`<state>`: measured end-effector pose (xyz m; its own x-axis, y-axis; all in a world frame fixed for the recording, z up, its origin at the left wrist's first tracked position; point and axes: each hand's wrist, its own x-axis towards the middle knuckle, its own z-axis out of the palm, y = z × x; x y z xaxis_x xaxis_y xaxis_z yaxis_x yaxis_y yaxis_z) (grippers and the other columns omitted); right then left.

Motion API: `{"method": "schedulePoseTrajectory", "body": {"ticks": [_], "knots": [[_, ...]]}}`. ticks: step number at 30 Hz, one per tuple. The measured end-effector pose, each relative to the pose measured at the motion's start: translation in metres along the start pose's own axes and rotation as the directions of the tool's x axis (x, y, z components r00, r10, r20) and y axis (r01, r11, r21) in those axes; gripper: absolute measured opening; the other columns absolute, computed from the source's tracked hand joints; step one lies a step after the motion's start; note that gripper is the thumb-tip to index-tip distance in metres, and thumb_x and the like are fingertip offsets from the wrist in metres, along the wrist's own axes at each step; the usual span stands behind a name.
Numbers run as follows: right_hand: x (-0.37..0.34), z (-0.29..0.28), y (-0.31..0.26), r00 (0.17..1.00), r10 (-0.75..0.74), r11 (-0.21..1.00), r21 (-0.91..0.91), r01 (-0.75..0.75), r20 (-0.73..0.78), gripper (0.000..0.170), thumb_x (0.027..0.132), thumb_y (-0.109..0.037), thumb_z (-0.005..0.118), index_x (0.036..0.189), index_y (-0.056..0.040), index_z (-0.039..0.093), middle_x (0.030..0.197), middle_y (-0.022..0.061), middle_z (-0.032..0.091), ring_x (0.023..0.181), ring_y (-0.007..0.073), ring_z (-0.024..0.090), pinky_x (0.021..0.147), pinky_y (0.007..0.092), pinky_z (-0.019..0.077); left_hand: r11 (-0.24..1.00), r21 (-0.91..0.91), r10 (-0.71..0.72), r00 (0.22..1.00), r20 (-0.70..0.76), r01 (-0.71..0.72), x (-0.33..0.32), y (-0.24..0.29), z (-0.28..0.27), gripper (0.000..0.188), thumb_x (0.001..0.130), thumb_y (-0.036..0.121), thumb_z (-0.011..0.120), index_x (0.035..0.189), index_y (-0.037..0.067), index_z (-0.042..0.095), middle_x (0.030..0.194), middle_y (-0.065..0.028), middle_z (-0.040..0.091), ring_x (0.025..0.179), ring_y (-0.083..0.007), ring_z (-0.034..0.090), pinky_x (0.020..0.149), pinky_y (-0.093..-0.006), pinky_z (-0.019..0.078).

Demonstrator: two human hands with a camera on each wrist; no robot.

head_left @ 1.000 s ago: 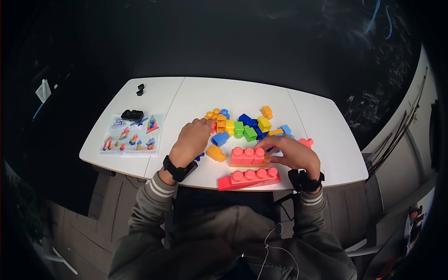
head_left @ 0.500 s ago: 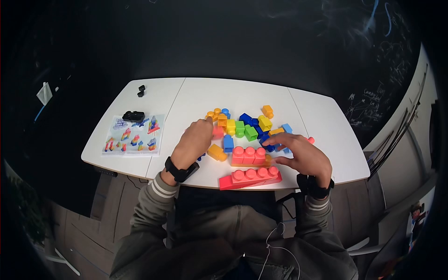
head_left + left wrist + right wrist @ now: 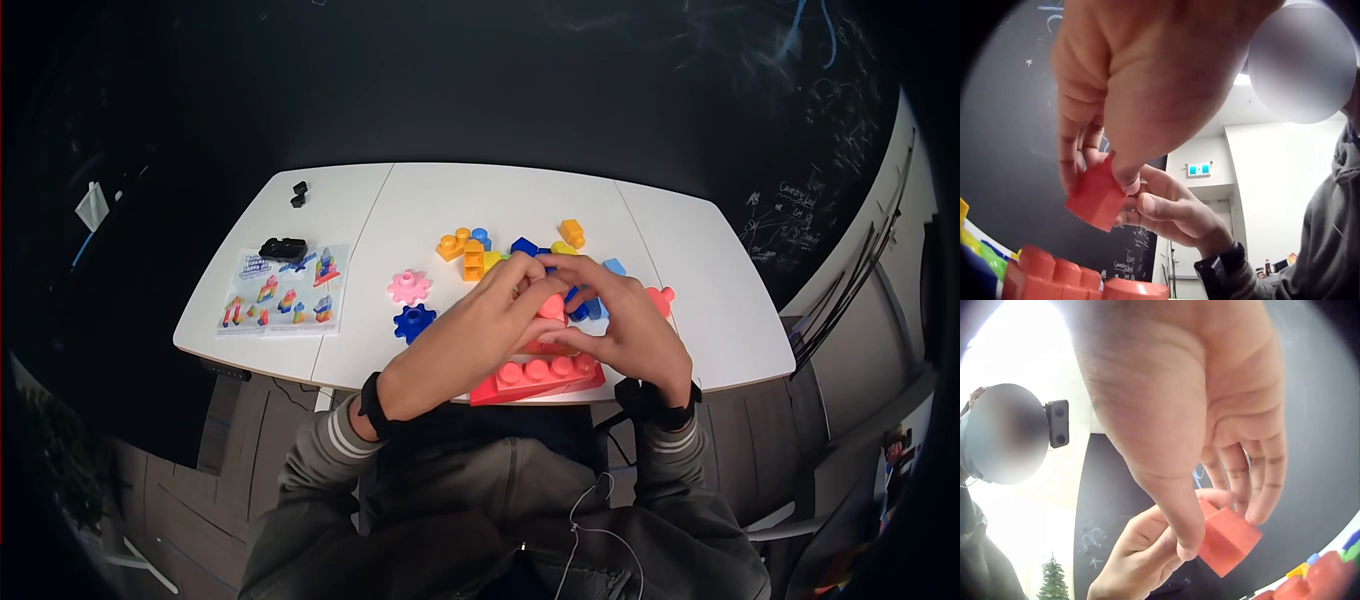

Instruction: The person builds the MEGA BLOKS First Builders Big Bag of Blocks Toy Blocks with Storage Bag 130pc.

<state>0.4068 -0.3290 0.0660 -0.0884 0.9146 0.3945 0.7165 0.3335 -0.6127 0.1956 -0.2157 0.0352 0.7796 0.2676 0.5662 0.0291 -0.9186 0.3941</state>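
Both hands meet above the table's front part around a small red block [image 3: 552, 306]. In the left wrist view the left hand [image 3: 1147, 81] pinches this block [image 3: 1097, 197] between thumb and fingers. The right hand [image 3: 1191, 412] has its thumb and fingertips on opposite sides of the same block [image 3: 1229, 540] in the right wrist view. Below the hands [image 3: 470, 335] [image 3: 640, 335] lies a long red block [image 3: 540, 382] with a row of studs. A red studded piece [image 3: 1054, 275] shows low in the left wrist view, mostly covered from above.
On the white table [image 3: 330, 200] lie a pink gear [image 3: 409, 287], a blue gear [image 3: 414, 323], orange blocks [image 3: 473, 262] and blue blocks behind the hands. A picture sheet [image 3: 283, 295] with a black object [image 3: 284, 248] lies left; a red piece [image 3: 661, 300] lies right.
The left hand has moved right from the loose blocks with the small red block, uncovering both gears. The right hand has come in to meet it and touches the block.
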Motion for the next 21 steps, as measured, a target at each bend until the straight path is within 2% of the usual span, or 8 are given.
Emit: {"method": "schedulePoseTrajectory", "body": {"ticks": [3, 6, 8, 11, 12, 14, 17, 21], "knots": [[-0.001, 0.001, 0.005, 0.998, -0.066, 0.990, -0.128, 0.064, -0.010, 0.069, 0.091, -0.023, 0.093, 0.151, -0.0047, 0.064, 0.124, 0.0152, 0.079, 0.105, 0.0316, 0.077, 0.097, 0.0398, 0.0612, 0.999, -0.018, 0.037, 0.999, -0.008, -0.037, 0.001, 0.003, 0.000, 0.054, 0.105, 0.026, 0.077, 0.149, 0.000, 0.059, 0.136, -0.0193, 0.057, 0.122, -0.0384, 0.068, 0.100, -0.0453, 0.0588], [-0.005, -0.009, 0.013, 0.999, 0.043, 0.990, -0.138, -0.042, 0.000, 0.064, 0.088, -0.019, 0.095, 0.145, -0.0030, 0.069, 0.119, 0.0156, 0.080, 0.102, 0.0310, 0.078, 0.094, 0.0399, 0.0621, 0.999, -0.023, 0.023, 1.000, 0.009, -0.023, -0.001, 0.002, 0.000, 0.072, 0.102, 0.038, 0.081, 0.154, -0.001, 0.051, 0.137, -0.0215, 0.057, 0.123, -0.0406, 0.067, 0.100, -0.0477, 0.0581], [-0.005, -0.013, 0.029, 0.996, 0.091, 0.961, -0.261, -0.093, -0.021, 0.059, 0.084, -0.012, 0.096, 0.137, -0.0018, 0.074, 0.112, 0.0156, 0.081, 0.097, 0.0307, 0.079, 0.089, 0.0402, 0.0630, 0.987, 0.157, -0.037, 0.998, 0.051, 0.029, -0.011, -0.009, 0.009, 0.091, 0.095, 0.056, 0.084, 0.160, 0.002, 0.050, 0.153, -0.0257, 0.056, 0.136, -0.0457, 0.062, 0.109, -0.0509, 0.0566], [-0.005, -0.016, 0.038, 0.979, 0.206, 0.923, -0.333, -0.194, 0.001, 0.050, 0.082, -0.008, 0.097, 0.127, -0.0022, 0.078, 0.106, 0.0156, 0.082, 0.095, 0.0306, 0.080, 0.086, 0.0402, 0.0636, 0.981, 0.185, -0.097, 0.965, 0.242, 0.052, -0.013, -0.020, 0.017, 0.092, 0.095, 0.056, 0.084, 0.161, 0.001, 0.051, 0.154, -0.0291, 0.057, 0.137, -0.0463, 0.063, 0.111, -0.0531, 0.0551], [-0.005, -0.015, 0.042, 0.979, 0.206, 0.923, -0.334, -0.194, 0.002, 0.050, 0.082, -0.008, 0.097, 0.127, -0.0022, 0.078, 0.106, 0.0156, 0.082, 0.095, 0.0306, 0.080, 0.086, 0.0402, 0.0636, 0.982, 0.184, -0.098, 0.966, 0.241, 0.053, -0.013, -0.021, 0.017, 0.092, 0.095, 0.056, 0.084, 0.161, 0.001, 0.051, 0.154, -0.0291, 0.057, 0.137, -0.0463, 0.063, 0.111, -0.0531, 0.0551], [-0.005, -0.011, 0.055, 0.980, 0.193, 0.940, -0.294, -0.171, 0.046, 0.044, 0.081, -0.006, 0.097, 0.121, -0.0031, 0.079, 0.102, 0.0157, 0.082, 0.095, 0.0302, 0.080, 0.086, 0.0388, 0.0634, 0.981, 0.173, -0.154, 0.898, 0.411, 0.089, -0.007, -0.018, 0.013, 0.084, 0.099, 0.048, 0.083, 0.160, 0.001, 0.051, 0.144, -0.0264, 0.065, 0.133, -0.0436, 0.066, 0.110, -0.0509, 0.0568], [-0.001, -0.006, 0.068, 0.969, 0.207, 0.950, -0.264, -0.166, 0.133, 0.038, 0.082, -0.003, 0.095, 0.116, -0.0025, 0.079, 0.102, 0.0161, 0.082, 0.095, 0.0310, 0.080, 0.086, 0.0382, 0.0630, 0.976, 0.162, -0.194, 0.911, 0.364, 0.144, -0.006, -0.016, 0.011, 0.073, 0.100, 0.046, 0.081, 0.153, 0.002, 0.057, 0.134, -0.0212, 0.071, 0.125, -0.0421, 0.071, 0.105, -0.0493, 0.0593], [-0.001, -0.004, 0.068, 0.968, 0.211, 0.953, -0.248, -0.172, 0.139, 0.037, 0.081, -0.001, 0.095, 0.114, -0.0018, 0.078, 0.103, 0.0163, 0.082, 0.093, 0.0318, 0.080, 0.084, 0.0383, 0.0628, 0.983, 0.164, -0.133, 0.920, 0.368, 0.076, -0.006, -0.027, 0.016, 0.065, 0.099, 0.046, 0.082, 0.144, 0.004, 0.062, 0.128, -0.0190, 0.073, 0.117, -0.0425, 0.073, 0.099, -0.0488, 0.0614]]}}
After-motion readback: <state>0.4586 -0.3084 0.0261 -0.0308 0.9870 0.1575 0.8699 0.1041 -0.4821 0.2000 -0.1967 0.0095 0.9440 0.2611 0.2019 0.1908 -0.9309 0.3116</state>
